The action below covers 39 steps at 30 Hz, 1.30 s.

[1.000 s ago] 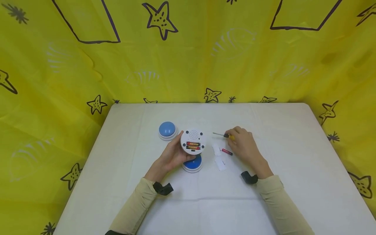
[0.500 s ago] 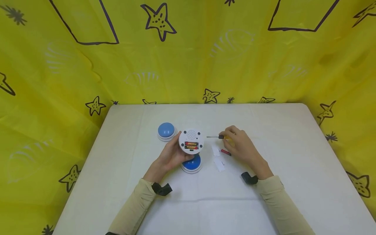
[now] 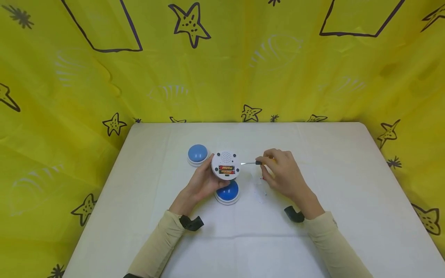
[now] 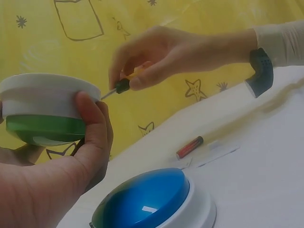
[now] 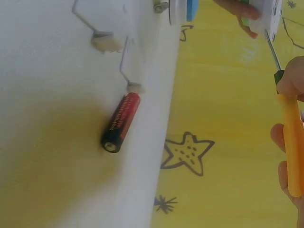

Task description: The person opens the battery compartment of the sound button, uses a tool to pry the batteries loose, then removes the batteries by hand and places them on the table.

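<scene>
My left hand (image 3: pixel 201 185) grips a round push button (image 3: pixel 226 162) turned over, its white underside facing up toward the head camera. Two red and black batteries (image 3: pixel 226 170) lie side by side in its uncovered compartment. In the left wrist view its green dome (image 4: pixel 45 128) points down. My right hand (image 3: pixel 283 172) holds a screwdriver by its yellow handle (image 5: pixel 293 147), fingers around it. The screwdriver's metal shaft (image 3: pixel 248 163) points left, tip right at the edge of the white base. Both hands are raised above the table.
A dark blue push button (image 3: pixel 227 190) stands below the left hand, and a lighter blue one (image 3: pixel 197 153) farther back on the left. On the white table lie a loose battery (image 5: pixel 120 122) and thin white plastic covers (image 3: pixel 259 195). A yellow curtain (image 3: pixel 222 77) hangs behind.
My right hand has lifted the screwdriver off the table and brought it left, its tip now at the push button's edge. The left hand has stayed almost still, tilting the button slightly.
</scene>
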Each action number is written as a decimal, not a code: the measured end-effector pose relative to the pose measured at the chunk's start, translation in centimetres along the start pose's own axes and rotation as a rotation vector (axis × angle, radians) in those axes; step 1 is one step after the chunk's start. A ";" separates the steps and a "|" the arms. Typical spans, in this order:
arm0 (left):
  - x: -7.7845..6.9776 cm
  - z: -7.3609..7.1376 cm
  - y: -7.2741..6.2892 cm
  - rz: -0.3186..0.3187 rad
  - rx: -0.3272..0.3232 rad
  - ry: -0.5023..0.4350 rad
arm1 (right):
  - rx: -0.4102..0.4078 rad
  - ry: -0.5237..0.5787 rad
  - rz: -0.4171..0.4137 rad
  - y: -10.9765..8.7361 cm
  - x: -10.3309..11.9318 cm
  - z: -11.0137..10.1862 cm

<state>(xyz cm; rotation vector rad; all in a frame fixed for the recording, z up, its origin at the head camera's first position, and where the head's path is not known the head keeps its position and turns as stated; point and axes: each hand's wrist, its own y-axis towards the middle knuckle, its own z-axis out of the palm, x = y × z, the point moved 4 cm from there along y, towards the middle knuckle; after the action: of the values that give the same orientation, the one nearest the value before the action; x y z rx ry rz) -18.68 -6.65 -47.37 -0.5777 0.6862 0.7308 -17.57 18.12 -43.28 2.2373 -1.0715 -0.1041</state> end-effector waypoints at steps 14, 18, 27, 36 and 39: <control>-0.6 0.3 -0.1 0.029 -0.007 -0.019 | 0.015 -0.144 -0.083 0.8 2.2 -1.2; -0.6 0.4 0.0 0.031 -0.002 0.001 | 0.030 -0.150 -0.106 0.8 2.6 -1.2; -0.6 0.7 0.2 0.008 -0.004 0.022 | 0.036 -0.204 -0.158 1.0 2.9 -1.3; -0.5 1.0 0.1 0.009 0.007 0.022 | 0.036 -0.141 -0.149 1.1 2.6 -1.5; -0.3 1.0 0.1 0.006 0.006 0.016 | 0.027 -0.098 -0.131 0.9 2.4 -1.5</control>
<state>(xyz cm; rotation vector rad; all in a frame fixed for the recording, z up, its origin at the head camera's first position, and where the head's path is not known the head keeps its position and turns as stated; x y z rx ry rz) -18.57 -6.07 -46.49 -0.5770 0.7049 0.7303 -16.05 16.75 -41.08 2.3470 -0.9814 -0.2589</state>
